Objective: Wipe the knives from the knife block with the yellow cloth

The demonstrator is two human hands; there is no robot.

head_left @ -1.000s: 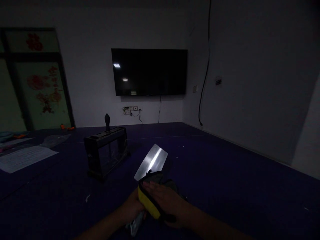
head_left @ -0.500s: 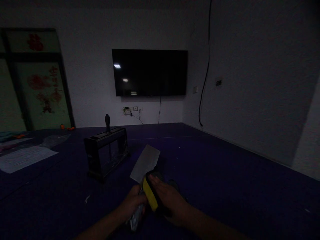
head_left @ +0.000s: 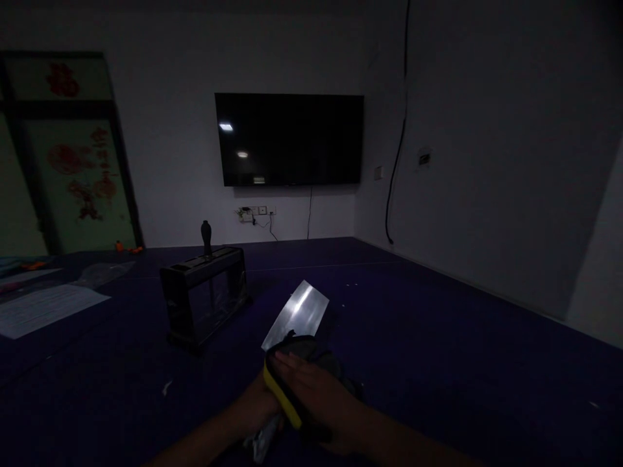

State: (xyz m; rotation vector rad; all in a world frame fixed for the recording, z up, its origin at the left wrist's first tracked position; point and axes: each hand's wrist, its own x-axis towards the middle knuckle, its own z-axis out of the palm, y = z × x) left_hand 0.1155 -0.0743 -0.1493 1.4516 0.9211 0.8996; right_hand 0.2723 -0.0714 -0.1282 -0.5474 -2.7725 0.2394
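In the dim room my left hand grips the handle end of a broad cleaver, whose shiny blade points away over the dark blue floor. My right hand presses a yellow-and-dark cloth against the near part of the blade, fingers wrapped over it. The handle itself is mostly hidden under my hands.
A dark knife block with one knife handle sticking up stands to the left of the blade. White sheets lie on the floor at far left. A black TV hangs on the far wall; a white wall runs along the right.
The blade tilted flat and dull half a second ago, then turned back and catches the light again. My right hand with the cloth slid along it and back.
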